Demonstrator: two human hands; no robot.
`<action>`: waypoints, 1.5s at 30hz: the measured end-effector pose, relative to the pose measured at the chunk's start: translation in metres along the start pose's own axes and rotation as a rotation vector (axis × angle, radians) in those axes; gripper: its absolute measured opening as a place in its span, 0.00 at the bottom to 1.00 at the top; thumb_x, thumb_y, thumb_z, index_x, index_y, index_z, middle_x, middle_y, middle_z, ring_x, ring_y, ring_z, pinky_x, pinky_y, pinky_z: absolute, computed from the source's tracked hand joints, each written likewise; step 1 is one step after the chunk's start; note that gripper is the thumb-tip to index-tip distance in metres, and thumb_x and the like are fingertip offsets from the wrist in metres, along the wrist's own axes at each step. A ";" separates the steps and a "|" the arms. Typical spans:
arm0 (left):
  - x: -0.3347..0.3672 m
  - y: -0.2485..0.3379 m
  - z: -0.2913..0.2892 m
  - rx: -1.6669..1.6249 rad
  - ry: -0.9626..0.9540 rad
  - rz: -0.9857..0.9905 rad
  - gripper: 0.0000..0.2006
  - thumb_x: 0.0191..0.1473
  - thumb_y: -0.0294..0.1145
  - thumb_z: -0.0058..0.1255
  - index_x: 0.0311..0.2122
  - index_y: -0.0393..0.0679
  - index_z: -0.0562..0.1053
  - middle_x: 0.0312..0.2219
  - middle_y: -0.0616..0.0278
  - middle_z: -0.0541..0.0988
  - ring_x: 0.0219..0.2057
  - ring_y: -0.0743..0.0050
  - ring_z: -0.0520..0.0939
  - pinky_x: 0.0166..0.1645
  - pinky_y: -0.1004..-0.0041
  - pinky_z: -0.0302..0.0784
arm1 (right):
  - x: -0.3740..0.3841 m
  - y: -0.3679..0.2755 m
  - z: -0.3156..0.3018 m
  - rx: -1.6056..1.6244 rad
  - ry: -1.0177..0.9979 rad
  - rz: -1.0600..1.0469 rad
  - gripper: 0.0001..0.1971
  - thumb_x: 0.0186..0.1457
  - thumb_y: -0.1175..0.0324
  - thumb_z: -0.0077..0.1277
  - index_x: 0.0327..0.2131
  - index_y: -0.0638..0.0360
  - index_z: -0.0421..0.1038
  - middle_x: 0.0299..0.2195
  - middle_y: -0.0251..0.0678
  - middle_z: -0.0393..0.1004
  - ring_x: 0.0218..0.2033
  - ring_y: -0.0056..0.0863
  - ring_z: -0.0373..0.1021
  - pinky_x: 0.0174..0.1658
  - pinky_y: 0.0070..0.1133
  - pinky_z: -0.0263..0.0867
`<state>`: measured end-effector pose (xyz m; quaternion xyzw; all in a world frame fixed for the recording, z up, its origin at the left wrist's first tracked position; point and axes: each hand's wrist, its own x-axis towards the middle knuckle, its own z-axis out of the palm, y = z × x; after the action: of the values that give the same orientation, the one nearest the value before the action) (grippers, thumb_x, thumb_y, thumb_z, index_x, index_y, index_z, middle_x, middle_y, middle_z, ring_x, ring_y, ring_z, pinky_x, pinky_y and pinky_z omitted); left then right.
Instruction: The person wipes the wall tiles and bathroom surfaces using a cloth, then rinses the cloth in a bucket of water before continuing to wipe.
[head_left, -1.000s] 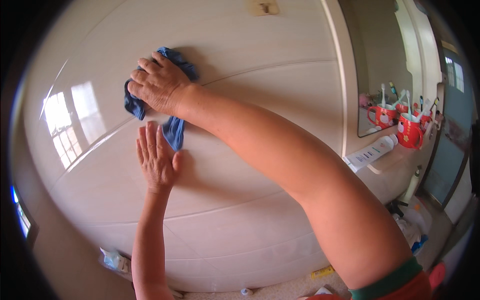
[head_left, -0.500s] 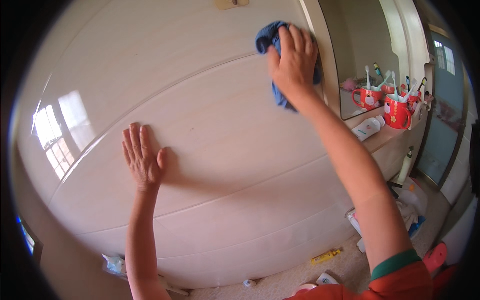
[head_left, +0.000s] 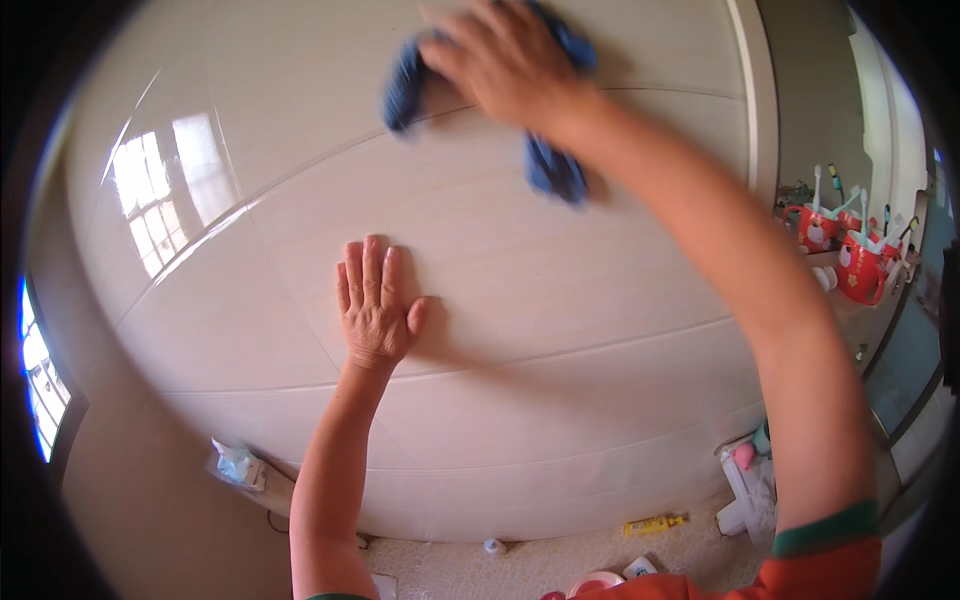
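In the head view, the right hand (head_left: pixel 510 70) lies over a crumpled blue cloth (head_left: pixel 555 172) on the upper part of the pale tiled wall (head_left: pixel 640 250) — its fingers are blurred, so I cannot tell whether they grip the cloth or only press it. The left hand (head_left: pixel 375 312) rests lower and to the left, palm to the wall, fingers straight, thumb apart — holding nothing. At far right, a red mug (head_left: pixel 861 268) with toothbrushes stands beside a mirror (head_left: pixel 812 100).

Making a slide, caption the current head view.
Right hand over a blue cloth against a glossy wall, left hand spread flat below.
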<state>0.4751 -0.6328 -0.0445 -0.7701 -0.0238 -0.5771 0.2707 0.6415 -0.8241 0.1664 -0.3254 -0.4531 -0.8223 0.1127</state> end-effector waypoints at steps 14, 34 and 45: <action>-0.040 0.006 -0.010 -0.049 -0.113 -0.068 0.33 0.51 0.51 0.41 0.56 0.35 0.57 0.57 0.43 0.56 0.59 0.41 0.54 0.61 0.52 0.45 | -0.096 -0.189 -0.071 0.289 -0.189 0.079 0.06 0.51 0.61 0.44 0.31 0.46 0.71 0.45 0.31 0.68 0.54 0.36 0.57 0.54 0.41 0.49; -0.124 -0.001 -0.028 -0.040 -0.306 0.013 0.59 0.31 0.57 0.63 0.62 0.45 0.39 0.59 0.34 0.40 0.59 0.27 0.41 0.59 0.41 0.44 | -0.084 -0.132 -0.082 0.136 -0.007 0.647 0.14 0.44 0.61 0.51 0.37 0.50 0.70 0.43 0.29 0.67 0.44 0.36 0.62 0.38 0.36 0.57; -0.124 0.005 -0.029 -0.050 -0.318 0.020 0.59 0.31 0.53 0.65 0.62 0.46 0.38 0.60 0.36 0.36 0.60 0.28 0.40 0.59 0.41 0.42 | -0.229 -0.195 -0.210 0.283 -0.469 0.428 0.05 0.47 0.62 0.48 0.30 0.43 0.67 0.53 0.27 0.61 0.55 0.40 0.55 0.50 0.43 0.51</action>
<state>0.4106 -0.6160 -0.1525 -0.8585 -0.0445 -0.4454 0.2502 0.6318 -0.9113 -0.1896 -0.5742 -0.4975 -0.6120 0.2195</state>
